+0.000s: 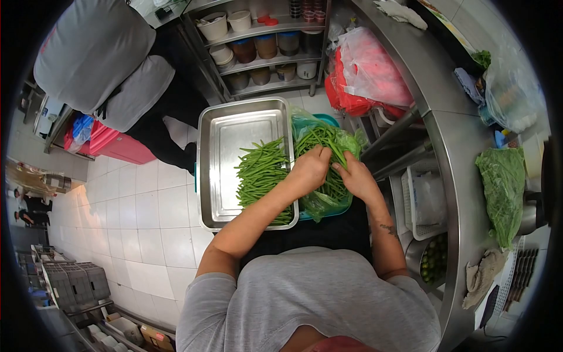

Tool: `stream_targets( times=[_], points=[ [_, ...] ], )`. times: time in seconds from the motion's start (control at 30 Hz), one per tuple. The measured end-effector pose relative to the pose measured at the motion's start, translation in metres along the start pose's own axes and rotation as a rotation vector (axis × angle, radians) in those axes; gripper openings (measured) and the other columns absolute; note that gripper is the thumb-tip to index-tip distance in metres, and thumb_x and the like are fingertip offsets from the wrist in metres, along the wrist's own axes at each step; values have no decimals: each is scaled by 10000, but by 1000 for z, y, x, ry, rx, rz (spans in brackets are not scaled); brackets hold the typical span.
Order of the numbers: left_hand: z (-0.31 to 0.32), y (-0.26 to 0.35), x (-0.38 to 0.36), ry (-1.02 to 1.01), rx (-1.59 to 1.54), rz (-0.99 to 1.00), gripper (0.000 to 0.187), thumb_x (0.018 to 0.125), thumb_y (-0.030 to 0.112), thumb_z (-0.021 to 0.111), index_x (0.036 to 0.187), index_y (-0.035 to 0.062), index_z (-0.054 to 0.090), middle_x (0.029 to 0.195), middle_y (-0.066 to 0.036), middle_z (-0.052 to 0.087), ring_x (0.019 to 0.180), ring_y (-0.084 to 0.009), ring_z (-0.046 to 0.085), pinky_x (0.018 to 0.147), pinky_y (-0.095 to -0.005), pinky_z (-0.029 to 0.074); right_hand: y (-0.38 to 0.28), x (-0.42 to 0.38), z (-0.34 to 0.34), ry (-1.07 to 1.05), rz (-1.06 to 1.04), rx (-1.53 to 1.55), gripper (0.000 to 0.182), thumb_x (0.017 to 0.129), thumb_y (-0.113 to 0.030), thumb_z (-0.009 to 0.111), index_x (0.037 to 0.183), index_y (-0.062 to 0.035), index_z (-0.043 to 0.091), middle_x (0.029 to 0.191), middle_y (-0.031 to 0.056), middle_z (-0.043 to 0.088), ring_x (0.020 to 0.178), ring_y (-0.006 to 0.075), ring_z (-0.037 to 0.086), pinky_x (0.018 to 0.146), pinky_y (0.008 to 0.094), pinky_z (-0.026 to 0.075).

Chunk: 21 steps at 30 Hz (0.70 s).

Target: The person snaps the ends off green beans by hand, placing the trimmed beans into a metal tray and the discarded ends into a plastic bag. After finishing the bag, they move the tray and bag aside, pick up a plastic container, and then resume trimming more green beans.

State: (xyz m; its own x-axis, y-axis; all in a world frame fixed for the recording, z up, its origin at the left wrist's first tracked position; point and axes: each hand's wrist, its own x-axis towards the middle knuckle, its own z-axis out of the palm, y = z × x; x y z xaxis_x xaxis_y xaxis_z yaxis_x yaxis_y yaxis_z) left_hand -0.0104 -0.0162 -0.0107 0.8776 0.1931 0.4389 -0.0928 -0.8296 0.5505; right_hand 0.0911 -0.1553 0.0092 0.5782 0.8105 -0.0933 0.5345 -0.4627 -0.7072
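Observation:
My left hand [314, 167] is closed over the bag of green beans, its fingers pinched on beans. Close beside it, my right hand [355, 175] grips a small bunch of green beans [337, 151] that points up and away. Under both hands lies a clear green plastic bag [319, 205] full of long green beans, set in a teal container [343, 209]. To the left, a steel tray [220, 193] holds a pile of green beans [258, 173] along its right side. My fingertips partly hide the beans they hold.
A person in grey [99, 58] stands at the upper left. Steel shelves [272, 56] with tubs stand ahead. On my right runs a steel counter [437, 146] bearing a green bag of leaves [501, 188]; below it are a white basket [425, 199] and limes [434, 258].

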Motion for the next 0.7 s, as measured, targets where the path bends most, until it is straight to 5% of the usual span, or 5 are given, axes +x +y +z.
stream_targets(
  times=[0.2, 0.4, 0.43, 0.53, 0.7],
  points=[
    [36, -7, 0, 234, -257, -334, 51, 845, 3, 505, 856, -39, 479, 724, -188, 527, 681, -387, 564, 609, -438, 453, -10, -4, 25, 67, -4, -180, 277, 887, -162, 530, 1049, 23, 403, 824, 291, 607, 790, 463, 588, 681, 520, 460],
    [45, -31, -2, 333, -1138, -989, 122, 908, 53, 460, 894, -59, 505, 717, -105, 541, 648, -182, 528, 579, -341, 425, -18, -21, 40, 102, -104, -324, 311, 813, -81, 585, 1043, -7, 390, 760, 233, 605, 694, 420, 604, 607, 513, 465],
    [42, -36, -4, 250, -1059, -923, 75, 910, 69, 483, 911, 17, 536, 778, -25, 532, 681, -135, 496, 604, -280, 413, -16, -22, 43, 132, -155, -325, 318, 805, -78, 593, 1039, -11, 389, 766, 228, 604, 695, 413, 606, 605, 511, 467],
    [26, -35, -4, -23, -743, -639, 59, 894, 56, 500, 887, 16, 543, 776, -11, 539, 644, -138, 502, 578, -287, 422, -10, -20, 41, 216, -194, -430, 233, 784, -52, 556, 958, -22, 405, 796, 189, 583, 684, 378, 619, 579, 465, 494],
    [-3, -34, 8, -71, -418, -449, 103, 832, 5, 552, 927, -16, 586, 855, -127, 653, 722, -162, 605, 677, -292, 479, 2, -11, 32, 316, -247, -537, 200, 758, -1, 532, 925, -30, 427, 798, 162, 567, 715, 343, 616, 610, 427, 500]
  ],
)
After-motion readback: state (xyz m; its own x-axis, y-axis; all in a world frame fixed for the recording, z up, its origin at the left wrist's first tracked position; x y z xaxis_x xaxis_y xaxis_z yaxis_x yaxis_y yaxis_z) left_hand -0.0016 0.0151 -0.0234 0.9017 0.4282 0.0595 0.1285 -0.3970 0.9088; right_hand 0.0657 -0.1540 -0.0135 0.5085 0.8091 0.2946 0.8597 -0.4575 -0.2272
